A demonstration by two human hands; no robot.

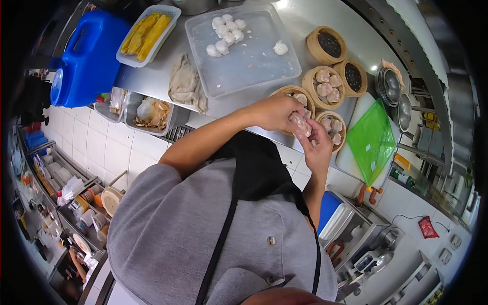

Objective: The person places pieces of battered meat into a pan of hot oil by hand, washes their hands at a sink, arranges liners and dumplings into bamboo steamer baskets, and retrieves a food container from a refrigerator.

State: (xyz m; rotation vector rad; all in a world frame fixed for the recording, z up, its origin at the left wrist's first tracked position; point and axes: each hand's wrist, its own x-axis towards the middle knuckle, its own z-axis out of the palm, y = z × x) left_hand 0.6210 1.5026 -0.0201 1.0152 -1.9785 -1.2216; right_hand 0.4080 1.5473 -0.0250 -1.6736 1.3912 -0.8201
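Pinkish dumplings (300, 123) are pinched in front of me between the fingertips of both hands; I cannot tell if it is one piece or two. My left hand (278, 114) closes on them from the left, and my right hand (317, 145) grips from the right. Right below the hands is a bamboo steamer (277, 92) with dumplings, partly hidden by my left hand. Another steamer (342, 133) with several dumplings sits beside my right hand. Farther back, a third steamer (307, 87) holds several more.
Two bamboo steamers (311, 41) (362, 91) show dark perforated liners. White dumplings (229, 28) lie in a plastic tray (213, 86), near a cloth (185, 84). A green sheet (368, 142) rests on a white board at right. A blue jug (96, 46) stands at left.
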